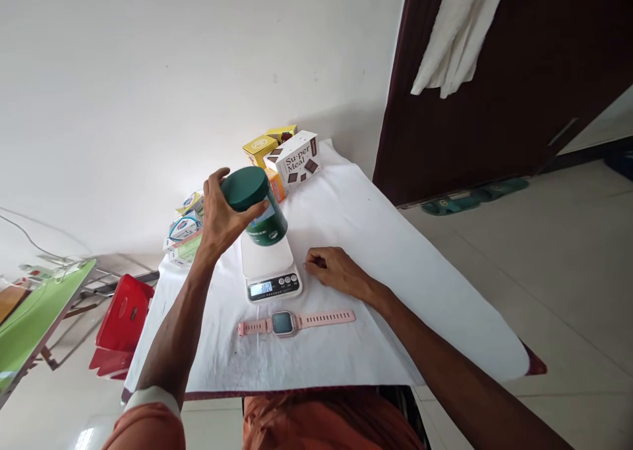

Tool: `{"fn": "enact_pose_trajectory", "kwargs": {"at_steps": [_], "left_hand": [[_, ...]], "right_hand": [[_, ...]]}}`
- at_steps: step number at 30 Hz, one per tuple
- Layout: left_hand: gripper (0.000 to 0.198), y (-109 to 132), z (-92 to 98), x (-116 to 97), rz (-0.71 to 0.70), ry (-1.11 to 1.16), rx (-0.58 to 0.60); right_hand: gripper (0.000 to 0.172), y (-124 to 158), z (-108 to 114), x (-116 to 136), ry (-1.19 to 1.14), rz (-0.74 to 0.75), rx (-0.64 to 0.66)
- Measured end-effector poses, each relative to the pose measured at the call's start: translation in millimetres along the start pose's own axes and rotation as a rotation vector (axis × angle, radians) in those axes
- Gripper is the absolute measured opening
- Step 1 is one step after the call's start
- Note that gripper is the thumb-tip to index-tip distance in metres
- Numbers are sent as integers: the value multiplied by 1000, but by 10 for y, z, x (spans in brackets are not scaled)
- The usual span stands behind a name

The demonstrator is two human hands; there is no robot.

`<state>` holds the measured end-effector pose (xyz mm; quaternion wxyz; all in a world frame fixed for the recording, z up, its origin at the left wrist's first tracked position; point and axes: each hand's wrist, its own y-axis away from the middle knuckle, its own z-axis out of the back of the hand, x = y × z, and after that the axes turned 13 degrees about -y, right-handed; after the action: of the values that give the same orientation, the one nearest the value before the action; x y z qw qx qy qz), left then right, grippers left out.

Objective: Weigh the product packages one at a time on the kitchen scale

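My left hand (225,213) is wrapped round the upper part of a dark green canister (267,229) with a green lid. The canister is over the back of a white digital kitchen scale (267,259); whether its base touches the platform I cannot tell. Digits that look like 362 show on the scale's display. To the right of the scale, my right hand (333,269) rests on the white cloth, fingers curled in; what they hold, if anything, is hidden. A pink smartwatch (283,323) lies flat, strap stretched out, in front of the scale.
Behind the canister stand a white "Su-per Meal" box (299,160), yellow boxes (260,148) and an orange box (275,185). More small boxes (185,229) are stacked at the left. A red folding chair (126,315) and a green table (47,298) stand left of the cloth-covered table (386,239).
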<state>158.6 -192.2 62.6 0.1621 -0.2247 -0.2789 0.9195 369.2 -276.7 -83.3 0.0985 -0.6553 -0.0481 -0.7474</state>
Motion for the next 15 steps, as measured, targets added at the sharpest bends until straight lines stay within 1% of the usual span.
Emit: {"fn": "enact_pose_trajectory", "kwargs": {"at_steps": [3, 6, 8, 11, 15], "left_hand": [[82, 232, 40, 185, 34, -50, 12], [81, 361, 5, 313, 54, -56, 12], [82, 403, -19, 355, 53, -54, 3], [91, 448, -28, 371, 31, -42, 13], [103, 537, 39, 394, 23, 5, 44]], "right_hand": [[22, 5, 6, 18, 7, -29, 5], [23, 1, 11, 26, 9, -49, 6], [24, -1, 10, 27, 11, -62, 10], [24, 3, 8, 26, 8, -82, 21], [25, 13, 7, 22, -11, -93, 33]]}}
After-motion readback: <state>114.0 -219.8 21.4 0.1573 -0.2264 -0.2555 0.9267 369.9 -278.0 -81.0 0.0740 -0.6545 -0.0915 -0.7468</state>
